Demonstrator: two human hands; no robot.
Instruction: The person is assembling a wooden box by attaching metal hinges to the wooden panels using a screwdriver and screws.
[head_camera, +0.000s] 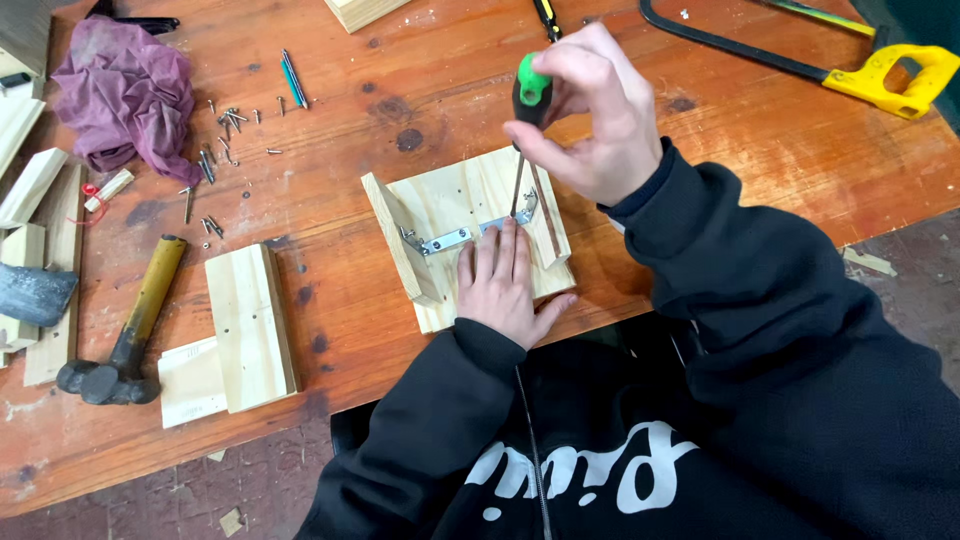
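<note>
Head view. Screwdriver (527, 120) upright, gripped at green-and-black handle by right hand (590, 115), fingers curled shut around it from above; shaft running straight down below that hand, tip landing at metal bracket (470, 235). Long axis of tool close to vertical, leaning only slightly toward left hand. Left hand (505, 280) just below tip, nearer the body, pressed flat on pine board (478, 232), fingers together and extended, fingertips touching or almost touching bracket; nothing clasped in it, only bearing down. Hands stacked rather than side by side: right above and farther from the body, left beneath and closer. Bracket flat along board, stretching leftward from left fingertips toward upright wooden strip (398, 240) at board's left edge; second strip (548, 225) to right of shaft, under right wrist. Screw under tip probably present, yet too small and shadowed to confirm.

Farther off, left of both hands: loose screws (222, 150) scattered on orange-brown table (330, 130), purple rag (125, 95) beyond them, hammer (125, 330) with yellowish handle lying nearer the body, joined wooden block (240, 335) between hammer and left hand. Right of right hand and away from the body: hacksaw (830, 60) with yellow grip. Blue pen or pencil (293, 78) up-left of right hand, well apart.
</note>
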